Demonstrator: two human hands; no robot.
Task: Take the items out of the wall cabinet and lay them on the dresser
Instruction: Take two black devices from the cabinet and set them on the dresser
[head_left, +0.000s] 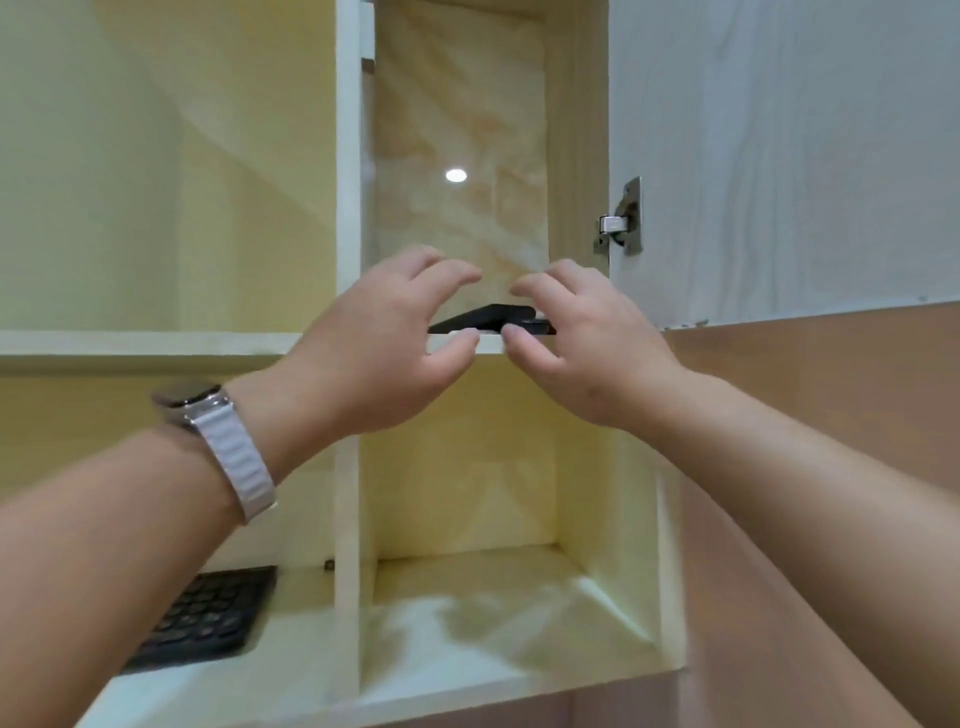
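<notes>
Reaching up into the wall cabinet (348, 208), both hands flank a flat black item (485, 318) at the upper shelf's front edge (145, 343). Left hand (384, 343) curls open, empty; right hand (582, 343) fingertips touch the item, grip unclear. Above is open room. A black keyboard (208, 618) lies lower left.
</notes>
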